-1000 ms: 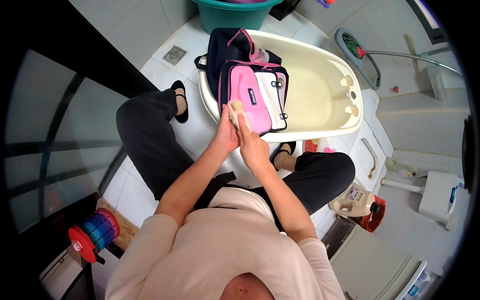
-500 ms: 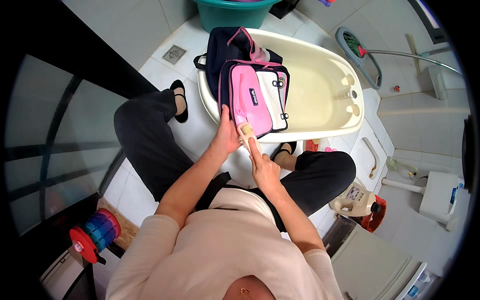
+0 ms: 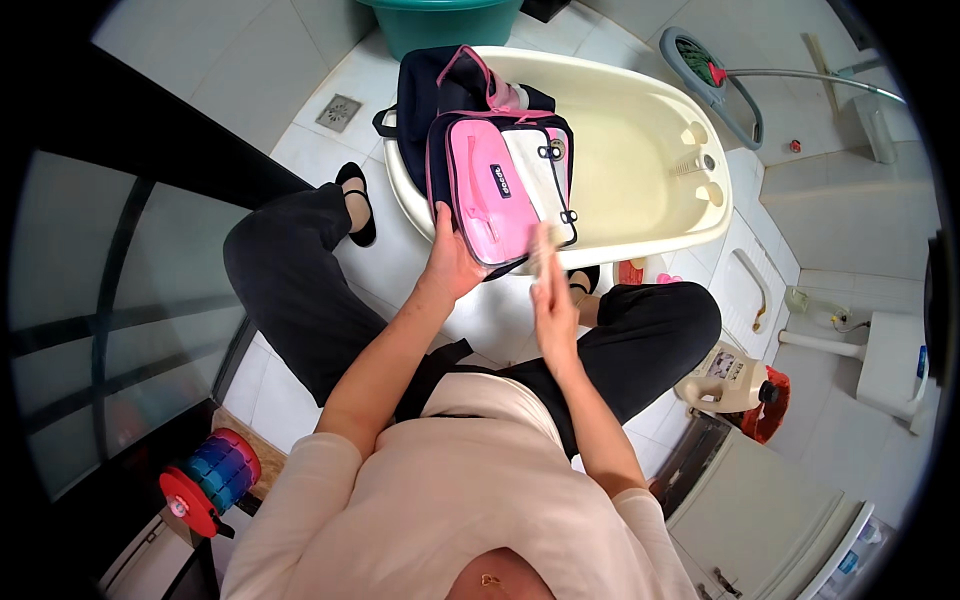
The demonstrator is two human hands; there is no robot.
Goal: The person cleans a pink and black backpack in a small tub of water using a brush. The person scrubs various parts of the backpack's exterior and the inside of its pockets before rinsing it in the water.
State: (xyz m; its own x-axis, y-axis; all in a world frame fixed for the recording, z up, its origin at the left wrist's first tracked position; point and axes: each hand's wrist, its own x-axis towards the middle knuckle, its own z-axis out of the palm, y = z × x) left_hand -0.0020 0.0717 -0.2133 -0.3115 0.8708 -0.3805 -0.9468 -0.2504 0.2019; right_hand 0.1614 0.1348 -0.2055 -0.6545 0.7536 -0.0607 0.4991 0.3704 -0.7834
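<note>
A pink, white and navy backpack [image 3: 480, 165] lies across the left end of a cream baby bathtub [image 3: 630, 190], with its top flap folded back on the far side. My left hand [image 3: 456, 262] grips the bag's near lower-left edge, thumb on top of the pink front. In my right hand [image 3: 553, 308] is a cream scrub brush [image 3: 543, 245], smeared by motion. Its head is over the bag's near lower-right corner, where pink meets white. Whether the bristles touch the fabric cannot be made out.
Behind the tub stands a green basin [image 3: 445, 30]. A mop bucket [image 3: 700, 85] is at the far right, a beige jug [image 3: 728, 380] by my right knee beside a red bin [image 3: 768, 410]. A red-ended, multicoloured drum [image 3: 215, 475] sits at lower left, and a floor drain [image 3: 340, 113] at far left.
My right hand has moved the brush to the right, from the bag's pink lower-left part to its lower-right corner. My left hand keeps its hold on the bag's edge. The view has shifted slightly.
</note>
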